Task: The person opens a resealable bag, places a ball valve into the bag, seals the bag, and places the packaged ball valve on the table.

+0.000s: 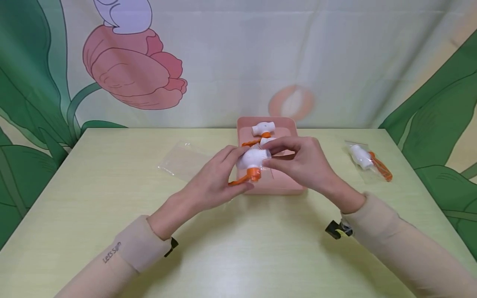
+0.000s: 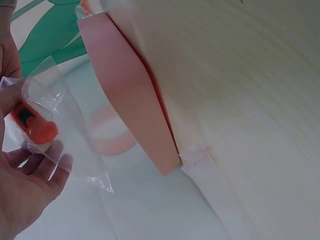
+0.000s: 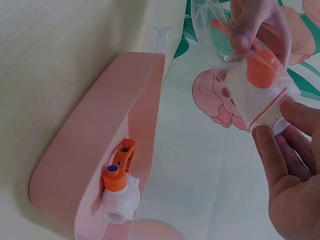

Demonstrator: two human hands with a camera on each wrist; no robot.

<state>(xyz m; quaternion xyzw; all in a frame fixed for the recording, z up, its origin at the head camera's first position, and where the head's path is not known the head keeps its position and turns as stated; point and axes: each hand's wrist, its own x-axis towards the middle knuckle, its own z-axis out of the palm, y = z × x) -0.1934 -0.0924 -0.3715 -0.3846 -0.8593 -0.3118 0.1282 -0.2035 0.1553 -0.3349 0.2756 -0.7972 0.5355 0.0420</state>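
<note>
A white ball valve (image 1: 253,159) with an orange handle (image 1: 240,180) is held up over the pink tray (image 1: 273,191). It sits in a clear zip bag (image 3: 240,100) whose red seal line crosses the white body near one end. My left hand (image 1: 210,180) grips the valve through the plastic, thumb on the handle side. With thumb and fingers, my right hand (image 1: 303,161) pinches the valve's white end at the bag's mouth. In the right wrist view, another valve (image 3: 120,195) without a bag lies in the tray.
A bagged valve (image 1: 361,157) lies on the table at the right. Left of the tray is a flat clear bag (image 1: 182,159). A printed curtain (image 1: 223,62) hangs behind the table's back edge. Inside the tray, toward the back, rests a white valve (image 1: 263,128).
</note>
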